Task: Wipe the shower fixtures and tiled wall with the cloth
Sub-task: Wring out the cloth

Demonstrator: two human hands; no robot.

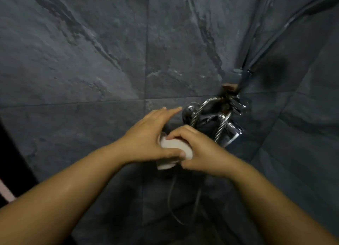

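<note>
Two bare forearms enter from 7 and 5 o'clock and meet just below centre on the cloth (175,146), a smooth white wad, rounded and folded, with one flap showing beneath the hands. Its long axis runs roughly from 10 to 4 o'clock. The left hand (146,138) holds it from 9 o'clock, thumb laid across its face, with two fingers (170,111) straight, close together, pointing toward 2 o'clock. The right hand (200,147) grips it from 3 o'clock, fingers curled together over its upper edge. Beyond, at 2 o'clock, are the glossy chrome tap (233,134), a rounded knob (189,110) and a ribbed metal hose (222,124). Behind them is the wall (91,61), of large, dark grey, rough slate-like tiles.
</note>
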